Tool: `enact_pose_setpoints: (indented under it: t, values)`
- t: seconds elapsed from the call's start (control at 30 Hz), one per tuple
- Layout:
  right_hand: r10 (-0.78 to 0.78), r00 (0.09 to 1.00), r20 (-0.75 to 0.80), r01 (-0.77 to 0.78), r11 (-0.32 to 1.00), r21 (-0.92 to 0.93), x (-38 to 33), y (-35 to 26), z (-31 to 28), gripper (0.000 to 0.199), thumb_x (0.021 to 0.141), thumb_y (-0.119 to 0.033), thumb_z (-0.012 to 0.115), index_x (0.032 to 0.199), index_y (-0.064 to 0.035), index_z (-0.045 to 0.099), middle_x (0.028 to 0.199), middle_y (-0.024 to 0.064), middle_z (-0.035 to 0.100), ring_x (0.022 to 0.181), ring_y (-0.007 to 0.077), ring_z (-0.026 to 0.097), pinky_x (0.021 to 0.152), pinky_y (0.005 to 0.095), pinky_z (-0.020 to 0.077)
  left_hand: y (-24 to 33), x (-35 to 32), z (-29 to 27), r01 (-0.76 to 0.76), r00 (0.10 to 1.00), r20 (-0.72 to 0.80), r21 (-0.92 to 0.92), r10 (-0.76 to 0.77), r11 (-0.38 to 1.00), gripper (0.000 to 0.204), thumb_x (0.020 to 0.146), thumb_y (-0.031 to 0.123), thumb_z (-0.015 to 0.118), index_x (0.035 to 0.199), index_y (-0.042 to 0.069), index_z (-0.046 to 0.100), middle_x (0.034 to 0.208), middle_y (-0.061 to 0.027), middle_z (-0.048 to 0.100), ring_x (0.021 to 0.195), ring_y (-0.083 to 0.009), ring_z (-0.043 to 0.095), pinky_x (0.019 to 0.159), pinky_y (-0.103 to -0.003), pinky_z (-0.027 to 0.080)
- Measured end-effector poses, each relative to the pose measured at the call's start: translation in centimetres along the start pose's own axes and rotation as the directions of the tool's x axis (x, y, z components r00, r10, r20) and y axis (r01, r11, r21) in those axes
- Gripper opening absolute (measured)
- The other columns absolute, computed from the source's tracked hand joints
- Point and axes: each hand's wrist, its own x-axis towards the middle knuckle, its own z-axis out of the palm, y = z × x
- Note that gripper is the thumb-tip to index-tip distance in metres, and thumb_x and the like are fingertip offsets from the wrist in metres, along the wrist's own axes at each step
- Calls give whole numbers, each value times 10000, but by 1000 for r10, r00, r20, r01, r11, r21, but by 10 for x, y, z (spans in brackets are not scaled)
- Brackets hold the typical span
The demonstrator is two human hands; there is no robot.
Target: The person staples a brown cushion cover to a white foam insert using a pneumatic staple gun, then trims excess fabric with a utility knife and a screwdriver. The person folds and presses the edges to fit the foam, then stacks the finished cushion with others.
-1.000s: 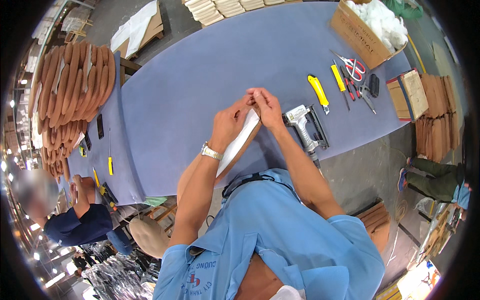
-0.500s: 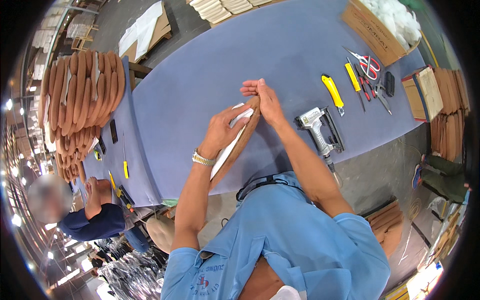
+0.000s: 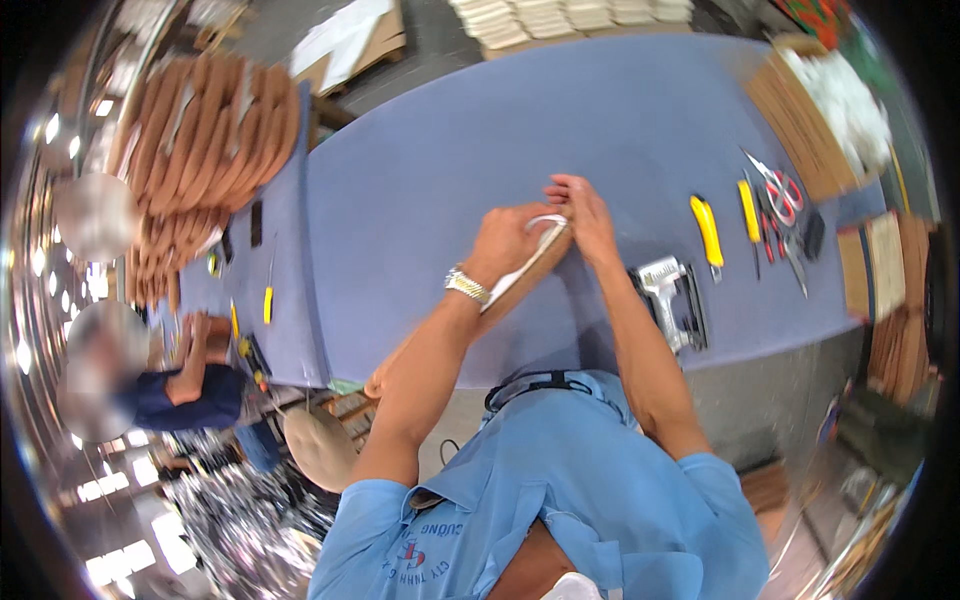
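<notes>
A long, narrow brown padded cushion [image 3: 531, 280] with a white underside is held on edge above the table, slanting from far right to near left. My left hand [image 3: 505, 243], with a metal watch at the wrist, is closed on its white side close to the far end. Around the far tip my right hand [image 3: 589, 222] is closed, its fingers over the end and its thumb hidden. The cushion's near part passes behind my left forearm. To the right of my right forearm lies a silver and black staple gun [image 3: 664, 288].
Right of the staple gun lie a yellow utility knife [image 3: 706, 232], a yellow-handled screwdriver [image 3: 748, 212], red-handled scissors [image 3: 783, 200] and pliers [image 3: 793, 262]. A cardboard box of white stuffing [image 3: 800, 125] stands at far right. Brown cushions [image 3: 215, 135] are stacked at left; people [image 3: 190, 385] are nearby.
My head view has shifted, so the table's things sit farther right. My left hand has moved nearer the cushion's far end, and my right hand's fingers have bent over its tip.
</notes>
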Motion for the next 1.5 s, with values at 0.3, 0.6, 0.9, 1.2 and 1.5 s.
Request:
enact_pose_setpoints:
  t: [0.3,0.6,0.9,1.2,1.5]
  values:
    - [-60,996,71,65,995,-69,21,20,10,522,1147,-377,355,1226,26,677,1168,166,728,1103,244,679,1004,381,513,-4,-13,-20,151,984,-74,-122,-161,981,272,951,277,724,1170,130,789,1020,-206,769,951,-418,726,869,-451,574]
    - [-108,992,58,115,986,-118,-3,10,3,586,1157,-445,328,1268,17,670,1312,168,681,1270,264,606,1105,392,454,-6,-21,-4,155,986,-41,-112,-160,982,260,982,264,717,1186,120,786,1057,-144,790,930,-321,763,844,-386,578]
    - [-140,990,-2,140,990,-15,-17,8,3,568,1148,-456,373,1313,3,664,1334,179,661,1276,267,593,1126,396,432,-11,-23,-1,97,994,-43,-105,-102,990,309,993,350,685,1217,162,782,965,-144,789,819,-359,728,793,-433,563]
    - [-245,963,-111,209,942,-264,-49,-21,1,217,1049,-137,602,1211,-18,684,1405,175,624,1251,280,635,1037,382,547,-6,-29,-10,171,984,-32,-82,-174,982,261,980,267,707,1187,133,792,1048,-120,800,877,-278,763,799,-358,572]
    - [-296,955,-8,258,846,-466,-79,-37,-25,176,996,-103,679,1157,-62,736,1375,123,667,1163,221,685,883,337,578,-3,-31,3,116,991,-52,-84,-121,990,284,961,290,721,1193,140,790,1001,-139,791,810,-312,748,768,-401,574]
